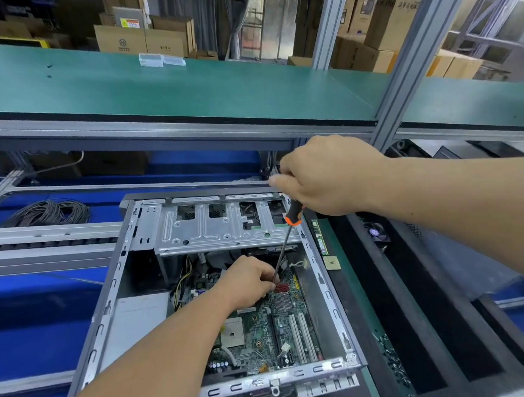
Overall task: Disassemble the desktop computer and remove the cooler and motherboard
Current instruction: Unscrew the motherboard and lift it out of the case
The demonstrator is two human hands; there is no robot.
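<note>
Above green workbench [345, 254], right hand [330, 175] fisted around screwdriver [288, 236], left hand [248, 281] pinching its shaft over motherboard [263, 328].

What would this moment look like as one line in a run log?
step: unscrewing motherboard | right hand: grips screwdriver | left hand: steadies shaft at tip | case: open | cooler: not visible

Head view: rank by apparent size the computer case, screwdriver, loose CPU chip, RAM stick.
1. computer case
2. screwdriver
3. RAM stick
4. CPU chip

Stick is longer but thin, chip squarer: those two look close, so their order is unsure.
</note>
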